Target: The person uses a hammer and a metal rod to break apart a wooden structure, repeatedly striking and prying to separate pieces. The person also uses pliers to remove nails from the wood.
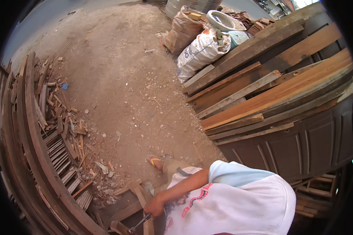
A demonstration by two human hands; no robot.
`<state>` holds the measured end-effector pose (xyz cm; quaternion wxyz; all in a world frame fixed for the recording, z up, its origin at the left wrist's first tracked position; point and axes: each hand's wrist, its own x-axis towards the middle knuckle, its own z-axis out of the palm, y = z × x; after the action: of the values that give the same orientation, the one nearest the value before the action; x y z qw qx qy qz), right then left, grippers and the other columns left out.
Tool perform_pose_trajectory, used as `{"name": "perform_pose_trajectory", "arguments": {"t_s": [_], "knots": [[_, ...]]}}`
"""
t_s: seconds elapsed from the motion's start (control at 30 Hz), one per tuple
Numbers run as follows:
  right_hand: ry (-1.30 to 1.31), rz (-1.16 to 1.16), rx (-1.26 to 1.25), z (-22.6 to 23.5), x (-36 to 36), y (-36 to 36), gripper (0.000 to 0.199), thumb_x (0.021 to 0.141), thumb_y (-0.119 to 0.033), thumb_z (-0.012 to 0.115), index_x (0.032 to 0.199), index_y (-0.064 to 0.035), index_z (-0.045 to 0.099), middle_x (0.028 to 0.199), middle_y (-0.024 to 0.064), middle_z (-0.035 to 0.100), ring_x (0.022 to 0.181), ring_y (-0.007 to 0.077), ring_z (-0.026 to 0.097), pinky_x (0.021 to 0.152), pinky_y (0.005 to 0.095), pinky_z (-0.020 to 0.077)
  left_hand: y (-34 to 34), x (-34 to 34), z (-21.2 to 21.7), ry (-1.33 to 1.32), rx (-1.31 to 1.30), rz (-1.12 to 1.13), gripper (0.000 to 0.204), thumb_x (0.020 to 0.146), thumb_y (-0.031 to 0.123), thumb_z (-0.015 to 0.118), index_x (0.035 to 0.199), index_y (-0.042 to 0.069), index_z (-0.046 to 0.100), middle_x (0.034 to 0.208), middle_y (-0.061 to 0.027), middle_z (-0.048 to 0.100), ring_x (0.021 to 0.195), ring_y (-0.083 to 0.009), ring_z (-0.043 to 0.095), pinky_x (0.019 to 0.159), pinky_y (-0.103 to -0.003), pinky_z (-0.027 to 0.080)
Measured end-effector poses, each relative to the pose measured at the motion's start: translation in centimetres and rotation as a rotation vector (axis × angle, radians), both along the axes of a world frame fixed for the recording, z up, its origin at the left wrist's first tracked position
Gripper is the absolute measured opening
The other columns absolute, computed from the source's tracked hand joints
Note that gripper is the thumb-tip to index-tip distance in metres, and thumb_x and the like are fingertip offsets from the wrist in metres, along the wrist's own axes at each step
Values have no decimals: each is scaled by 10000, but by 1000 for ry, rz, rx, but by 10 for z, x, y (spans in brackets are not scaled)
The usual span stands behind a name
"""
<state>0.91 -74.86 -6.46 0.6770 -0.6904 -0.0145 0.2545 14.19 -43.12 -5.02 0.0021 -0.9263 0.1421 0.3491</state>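
Observation:
Low in the picture, my right hand (155, 206) is closed around the dark handle of what looks like a hammer (139, 224). Its metal end points down and left, beside a wooden frame of joined boards (123, 212). The tool's head lies near the lower edge and is hard to make out. A pale plank (147, 226) of that frame passes right under my hand. My right arm comes out of a light blue sleeve, across my white printed shirt. My left hand does not show.
Long dark beams (47, 156) curve along the left, beside a heap of wood scraps (60, 117). Planks (278, 94) and a brown panelled door (302, 145) lie stacked at right. Filled sacks (202, 53) and a white basin (224, 21) stand beyond. Rubble dots the dirt ground (125, 78).

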Motion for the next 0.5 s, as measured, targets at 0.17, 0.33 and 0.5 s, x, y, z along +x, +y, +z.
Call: {"name": "perform_pose_trajectory", "arguments": {"t_s": [0.17, 0.33, 0.5], "knots": [[90, 75, 52, -9, -6, -10, 480, 1026, -344, 585, 1348, 11, 607, 1096, 295, 693, 1064, 433, 665, 910, 514, 504, 152, -64, 69, 40, 150, 260, 757, 895, 487, 773, 1350, -84, 571, 1176, -368, 658, 1175, -496, 628, 1010, -532, 506], [208, 8, -43, 23, -10, -4, 482, 1039, -413, 584, 1294, -6, 627, 1011, 238, 702, 1012, 379, 676, 897, 470, 505, 201, -111, 76, -125, 262, 300, 804, 907, 466, 770, 1419, -91, 496, 1334, -361, 579, 1293, -517, 539, 1112, -529, 430], [357, -134, 100, 32, -22, 22, 479, 1044, -394, 609, 1273, 26, 633, 1011, 132, 707, 941, 261, 649, 863, 425, 497, 187, -113, 80, -57, 34, 521, 835, 889, 453, 800, 1416, -116, 490, 1343, -370, 577, 1289, -510, 549, 1069, -508, 459]]}}
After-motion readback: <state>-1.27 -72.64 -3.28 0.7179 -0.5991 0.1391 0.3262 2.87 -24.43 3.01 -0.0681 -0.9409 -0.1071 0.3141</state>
